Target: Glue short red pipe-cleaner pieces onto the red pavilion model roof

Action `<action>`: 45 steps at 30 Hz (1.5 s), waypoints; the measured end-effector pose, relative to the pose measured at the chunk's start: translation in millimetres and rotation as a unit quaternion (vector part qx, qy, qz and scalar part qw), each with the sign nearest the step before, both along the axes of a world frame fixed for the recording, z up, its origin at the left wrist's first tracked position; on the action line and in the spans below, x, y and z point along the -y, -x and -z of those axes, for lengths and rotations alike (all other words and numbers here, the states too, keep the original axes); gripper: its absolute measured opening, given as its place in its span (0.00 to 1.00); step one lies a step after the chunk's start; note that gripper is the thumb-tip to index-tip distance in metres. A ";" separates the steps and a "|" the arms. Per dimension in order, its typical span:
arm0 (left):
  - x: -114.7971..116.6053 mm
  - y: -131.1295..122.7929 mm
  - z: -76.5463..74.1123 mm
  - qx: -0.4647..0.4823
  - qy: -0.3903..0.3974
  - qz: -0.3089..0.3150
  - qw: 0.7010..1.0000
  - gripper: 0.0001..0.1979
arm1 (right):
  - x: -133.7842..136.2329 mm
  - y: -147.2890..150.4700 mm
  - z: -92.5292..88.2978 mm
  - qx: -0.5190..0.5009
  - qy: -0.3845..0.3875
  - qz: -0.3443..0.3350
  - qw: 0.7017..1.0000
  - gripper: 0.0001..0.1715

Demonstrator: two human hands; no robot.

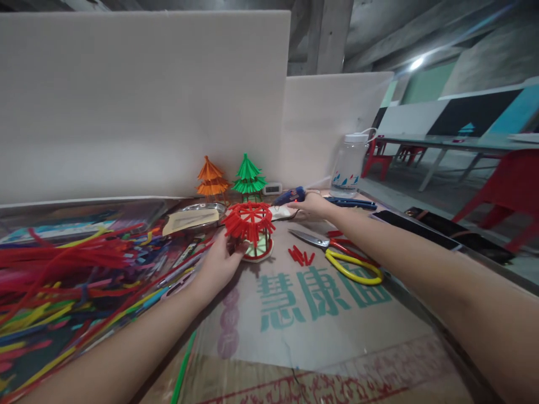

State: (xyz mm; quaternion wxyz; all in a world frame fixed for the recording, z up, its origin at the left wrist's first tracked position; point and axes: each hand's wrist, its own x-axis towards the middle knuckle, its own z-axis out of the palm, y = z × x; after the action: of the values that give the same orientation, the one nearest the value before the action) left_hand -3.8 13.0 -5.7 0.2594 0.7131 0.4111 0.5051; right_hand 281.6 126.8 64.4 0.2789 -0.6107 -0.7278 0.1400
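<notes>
Near the middle of the table a small red pipe-cleaner pavilion (249, 221) stands on a pale base, its red strips fanned out like a roof. My left hand (223, 258) grips its left side, thumb at the base. Farther back on the right, my right hand (311, 205) is closed around a dark blue glue gun (289, 196), which shows a small red light. Several short red pipe-cleaner pieces (301, 256) lie in front of the right forearm. Beside them rest scissors (353, 269) with yellow and red handles, blades pointing left.
Orange (210, 179) and green (248, 177) pipe-cleaner pavilions stand against the white partition (143, 101). A metal dish (202, 213) sits left of centre; loose pipe cleaners (76, 264) cover the left. At right are a water bottle (348, 165), blue pliers (351, 203) and a black phone (415, 229).
</notes>
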 end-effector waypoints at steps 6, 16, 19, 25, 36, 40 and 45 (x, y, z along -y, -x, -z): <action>2.0 -1.9 -1.9 0.005 0.011 -0.001 1.000 0.23 | -8.3 -7.7 9.9 0.026 0.024 -0.020 0.999 0.25; 2.4 -2.9 -2.1 0.012 0.018 0.006 1.000 0.23 | 37.0 -34.6 8.9 0.087 -0.102 0.004 0.991 0.17; 3.0 -3.3 -3.4 0.009 0.022 0.003 1.000 0.24 | 67.1 -29.0 2.5 0.093 -0.110 -0.039 0.989 0.14; 4.1 -2.7 -5.3 -0.010 0.015 -0.003 1.000 0.23 | 115.7 -7.1 -12.6 0.118 0.008 -0.353 0.928 0.13; 3.1 -2.5 -4.8 -0.006 0.012 0.006 1.000 0.21 | 118.8 -0.3 -5.7 0.110 0.017 -0.391 0.914 0.12; 4.2 -2.0 -4.6 -0.004 0.021 0.002 1.000 0.22 | 123.7 -0.8 -17.6 0.075 0.009 -0.317 0.946 0.09; 5.9 -3.7 -6.1 -0.006 0.018 0.002 1.000 0.21 | 134.7 7.7 -27.7 -0.018 0.044 -0.236 0.971 0.11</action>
State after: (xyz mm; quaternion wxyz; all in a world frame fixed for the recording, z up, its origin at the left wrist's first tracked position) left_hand -0.1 7.1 0.4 0.2703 0.7122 0.4206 0.4928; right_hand 273.9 -7.9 92.0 0.2238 -0.4306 -0.8393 0.2451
